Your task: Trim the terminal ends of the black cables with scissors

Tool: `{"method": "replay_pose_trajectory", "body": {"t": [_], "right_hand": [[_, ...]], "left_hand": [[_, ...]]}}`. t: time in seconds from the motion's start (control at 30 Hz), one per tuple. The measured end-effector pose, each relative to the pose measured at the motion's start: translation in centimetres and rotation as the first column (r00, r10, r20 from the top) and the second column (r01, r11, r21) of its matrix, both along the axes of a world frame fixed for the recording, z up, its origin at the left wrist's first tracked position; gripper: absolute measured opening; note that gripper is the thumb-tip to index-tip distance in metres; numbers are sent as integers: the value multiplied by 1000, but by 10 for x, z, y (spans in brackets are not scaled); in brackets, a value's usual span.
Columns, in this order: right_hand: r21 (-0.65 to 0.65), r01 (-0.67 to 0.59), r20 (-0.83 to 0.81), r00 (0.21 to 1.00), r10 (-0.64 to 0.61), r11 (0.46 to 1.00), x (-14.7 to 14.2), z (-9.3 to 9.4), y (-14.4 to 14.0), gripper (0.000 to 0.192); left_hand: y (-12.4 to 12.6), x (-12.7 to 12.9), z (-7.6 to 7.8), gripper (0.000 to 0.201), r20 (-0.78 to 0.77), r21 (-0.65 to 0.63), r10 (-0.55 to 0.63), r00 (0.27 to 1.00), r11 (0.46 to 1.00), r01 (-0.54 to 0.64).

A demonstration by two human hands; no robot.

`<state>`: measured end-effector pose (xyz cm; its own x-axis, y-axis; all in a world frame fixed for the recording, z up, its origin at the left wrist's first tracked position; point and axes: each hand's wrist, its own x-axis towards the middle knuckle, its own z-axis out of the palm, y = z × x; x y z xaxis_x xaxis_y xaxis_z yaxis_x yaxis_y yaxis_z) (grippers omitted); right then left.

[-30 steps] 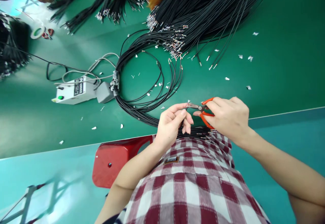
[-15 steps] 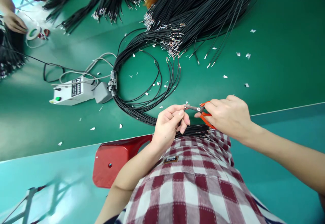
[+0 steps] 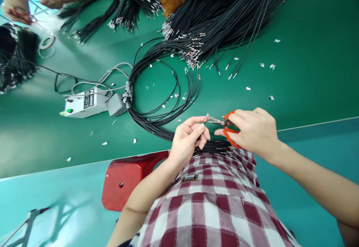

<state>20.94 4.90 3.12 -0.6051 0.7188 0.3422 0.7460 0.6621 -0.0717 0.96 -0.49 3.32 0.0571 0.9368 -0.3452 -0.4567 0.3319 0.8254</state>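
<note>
Between thumb and forefinger, my left hand [image 3: 188, 136] pinches a black cable [image 3: 205, 121] near its stripped, whitish end. My right hand [image 3: 252, 127] is wrapped round orange-handled scissors [image 3: 223, 123], their blades parted and pointing left at that cable end. Below my hands a bundle of black cables [image 3: 214, 147] lies along the table edge against the checked apron [image 3: 213, 187]. These cables loop round from a coil [image 3: 150, 125] on the green table, bound at its left by grey connectors [image 3: 128, 94].
A large heap of black cables [image 3: 232, 11] covers the table's far side. Left stand a white box with a green button [image 3: 86, 103] and a tape roll [image 3: 46, 42]. A co-worker's hands [image 3: 52, 0] are at upper left. A red stool [image 3: 122, 183] is below the table edge.
The scissor blades have opened, and the handles have spread in my right hand. My left hand keeps its pinch on the cable. At upper left the co-worker's hand has lifted, now holding something red.
</note>
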Motion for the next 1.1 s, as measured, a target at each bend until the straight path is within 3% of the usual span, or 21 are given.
{"method": "replay_pose_trajectory", "body": {"t": [0.37, 0.47, 0.53, 0.6, 0.7, 0.77, 0.83, 0.9, 0.97, 1.03, 1.1], "right_hand": [[-4, -6, 128, 992, 7, 1000, -3, 7, 0, 56], [-92, -39, 43, 998, 43, 995, 1, 5, 2, 55], [-241, -51, -123, 992, 22, 969, 1, 3, 3, 53], [-468, -70, -351, 930, -112, 881, -2, 2, 5, 47], [-725, -279, -611, 682, -402, 629, -16, 3, 11, 39], [-743, -457, -669, 522, -530, 489, -26, 5, 14, 40], [-728, -546, -669, 434, -604, 414, -33, 7, 16, 42], [-723, -581, -652, 397, -646, 373, -36, 6, 18, 42], [-712, -641, -623, 391, -678, 285, -36, 2, 20, 40], [-675, -730, -548, 398, -736, 109, -37, -4, 21, 37], [-591, -798, -425, 431, -796, -116, -39, -12, 20, 35]], "left_hand": [[-1, 3, -1, 23, -63, 14, 24, 998, 1000, -23], [0, 3, 0, 23, -47, 6, 23, 999, 1000, -23], [0, 3, 1, 25, -46, 0, 8, 999, 1000, -8], [1, 2, 2, 27, -44, 0, -18, 999, 1000, 18], [0, 1, 2, 27, -36, 14, -49, 998, 999, 50], [-1, 1, 2, 25, -34, 21, -62, 997, 998, 63], [-3, 0, 2, 24, -31, 24, -87, 996, 996, 87], [-4, -2, 1, 23, -17, 42, -118, 993, 992, 119], [-5, -5, 0, 25, 3, 91, -155, 988, 984, 154], [-6, -8, -2, 31, 12, 158, -196, 981, 969, 192], [-6, -11, -4, 37, -1, 204, -248, 969, 948, 243]]}}
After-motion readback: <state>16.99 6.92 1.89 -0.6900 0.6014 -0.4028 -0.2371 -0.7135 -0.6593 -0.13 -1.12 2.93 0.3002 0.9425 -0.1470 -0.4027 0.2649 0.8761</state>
